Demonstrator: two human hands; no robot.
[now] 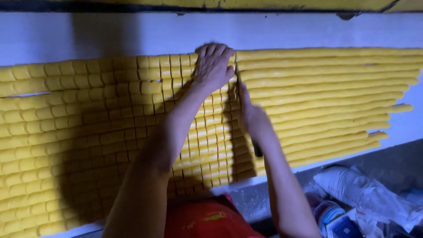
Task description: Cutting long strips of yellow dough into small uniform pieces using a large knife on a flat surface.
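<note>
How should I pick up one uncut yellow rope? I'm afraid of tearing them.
Probably from the free right ends, which stagger onto the bare white board. Come in from the right there; elsewhere the ropes lie packed side by side, and the left hand and right hand crowd the cut end.

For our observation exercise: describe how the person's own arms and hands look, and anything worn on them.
Both arms are bare up to the frame edge, with no sleeves in view. The left hand and right hand wear no gloves, and no rings or watch can be seen. A red garment shows at the body, below the arms.
</note>
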